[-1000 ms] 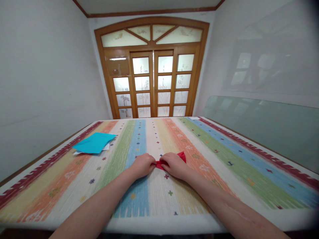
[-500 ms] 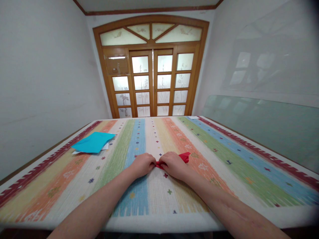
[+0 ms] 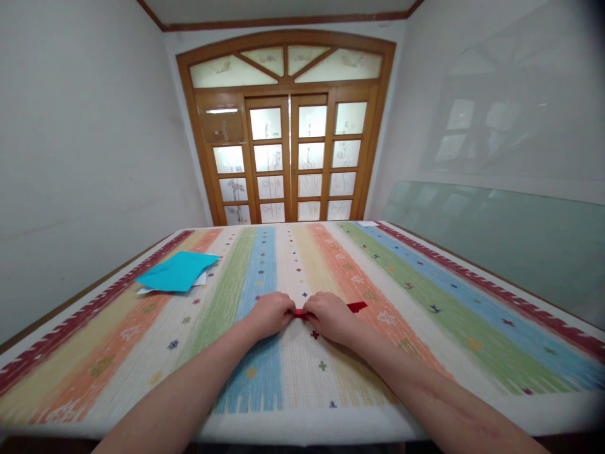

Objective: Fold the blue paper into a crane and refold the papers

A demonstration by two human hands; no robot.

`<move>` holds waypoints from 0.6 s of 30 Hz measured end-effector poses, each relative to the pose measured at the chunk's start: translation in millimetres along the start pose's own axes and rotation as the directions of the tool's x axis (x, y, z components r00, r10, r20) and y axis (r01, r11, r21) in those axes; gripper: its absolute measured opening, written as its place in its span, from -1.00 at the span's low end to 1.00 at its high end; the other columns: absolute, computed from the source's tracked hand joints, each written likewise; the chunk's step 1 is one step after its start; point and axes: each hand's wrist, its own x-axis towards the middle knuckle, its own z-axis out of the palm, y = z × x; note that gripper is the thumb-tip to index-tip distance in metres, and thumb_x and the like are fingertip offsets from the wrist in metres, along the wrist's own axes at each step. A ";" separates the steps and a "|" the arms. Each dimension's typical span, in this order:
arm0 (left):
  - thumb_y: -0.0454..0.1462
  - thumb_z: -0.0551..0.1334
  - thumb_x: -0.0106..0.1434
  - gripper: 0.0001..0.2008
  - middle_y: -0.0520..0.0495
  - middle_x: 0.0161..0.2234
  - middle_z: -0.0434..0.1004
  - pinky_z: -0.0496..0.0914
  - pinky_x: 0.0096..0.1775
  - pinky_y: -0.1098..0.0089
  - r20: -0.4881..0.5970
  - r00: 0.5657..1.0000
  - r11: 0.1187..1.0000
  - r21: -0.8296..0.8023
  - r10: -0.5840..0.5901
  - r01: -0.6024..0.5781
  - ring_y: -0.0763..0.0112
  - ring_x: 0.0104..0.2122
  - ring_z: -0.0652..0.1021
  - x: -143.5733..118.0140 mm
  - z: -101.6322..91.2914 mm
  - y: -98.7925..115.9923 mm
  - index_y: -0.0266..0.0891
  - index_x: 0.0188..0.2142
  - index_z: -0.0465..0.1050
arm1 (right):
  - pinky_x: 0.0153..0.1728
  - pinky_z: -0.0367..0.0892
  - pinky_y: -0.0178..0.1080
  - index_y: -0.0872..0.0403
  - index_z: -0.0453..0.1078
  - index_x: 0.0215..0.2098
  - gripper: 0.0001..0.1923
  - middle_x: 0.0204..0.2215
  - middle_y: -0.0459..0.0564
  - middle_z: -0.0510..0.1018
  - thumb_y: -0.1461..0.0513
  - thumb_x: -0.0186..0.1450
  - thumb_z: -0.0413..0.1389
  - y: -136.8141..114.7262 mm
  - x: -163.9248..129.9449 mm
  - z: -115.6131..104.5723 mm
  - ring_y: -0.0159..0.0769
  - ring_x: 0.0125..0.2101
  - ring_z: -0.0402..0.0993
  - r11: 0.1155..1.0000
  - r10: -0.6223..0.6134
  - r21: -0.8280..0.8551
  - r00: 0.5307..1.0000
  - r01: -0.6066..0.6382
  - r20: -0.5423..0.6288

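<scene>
A narrow piece of folded red paper (image 3: 358, 307) lies across the middle of the table, mostly covered by my fingers. My left hand (image 3: 273, 313) pinches its left end. Close beside it, my right hand (image 3: 329, 314) pinches the same paper, with a short red strip showing between the two hands. Past my right knuckles the paper's free end sticks out to the right, thin and nearly edge-on. How the paper is folded under my fingers is hidden.
Blue paper (image 3: 178, 271) rests on white paper (image 3: 199, 279) at the left. A striped tablecloth (image 3: 227, 296) covers the table. A small white item (image 3: 367, 224) lies at the far edge. A glass panel (image 3: 496, 233) leans along the right side.
The red paper's free end has turned from a wider, raised shape to a thin, lower strip pointing right. Both hands keep nearly the same place.
</scene>
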 end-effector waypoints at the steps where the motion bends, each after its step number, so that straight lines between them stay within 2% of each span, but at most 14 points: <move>1: -0.30 0.19 0.24 -0.84 -0.07 -0.33 0.57 0.33 -0.25 0.37 0.002 1.000 1.000 0.003 0.005 -0.005 0.30 -0.28 0.52 -0.1 0.5 -0.8 -0.17 -0.29 0.57 | -0.32 0.11 -0.29 0.07 0.56 -0.34 -0.84 -0.41 0.00 0.58 0.30 0.27 0.11 -0.7 -0.2 -0.8 -0.30 -0.37 0.40 1.000 -0.001 0.009 1.000 0.001 0.016; 6: -0.28 0.17 0.25 -0.82 -0.09 -0.31 0.57 0.33 -0.27 0.38 0.015 0.999 0.999 0.006 0.042 -0.042 0.30 -0.27 0.52 -1.0 0.6 -3.2 -0.18 -0.29 0.58 | -0.31 0.17 -0.30 0.07 0.58 -0.34 -0.80 -0.41 0.04 0.57 0.27 0.29 0.09 -3.9 -0.5 -4.3 -0.29 -0.37 0.42 0.999 0.004 0.040 0.997 -0.007 0.083; 10: -0.25 0.18 0.26 -0.82 -0.10 -0.32 0.57 0.33 -0.27 0.37 0.019 0.999 0.999 -0.002 0.043 -0.043 0.29 -0.28 0.52 -1.6 -0.7 -2.5 -0.18 -0.31 0.58 | -0.34 0.19 -0.30 0.07 0.58 -0.42 -0.75 -0.45 0.05 0.56 0.23 0.31 0.08 -6.5 -1.7 -6.8 -0.28 -0.41 0.43 0.996 0.073 0.040 0.993 -0.077 0.088; 18: -0.24 0.17 0.27 -0.82 -0.10 -0.32 0.58 0.33 -0.27 0.36 0.001 0.999 0.999 0.008 -0.037 0.037 0.26 -0.28 0.53 -0.8 -4.2 4.4 -0.18 -0.26 0.56 | -0.34 0.20 -0.29 0.08 0.56 -0.47 -0.73 -0.48 0.05 0.54 0.20 0.31 0.09 -9.5 -3.2 -9.0 -0.29 -0.44 0.42 0.989 0.143 0.027 0.986 -0.146 0.085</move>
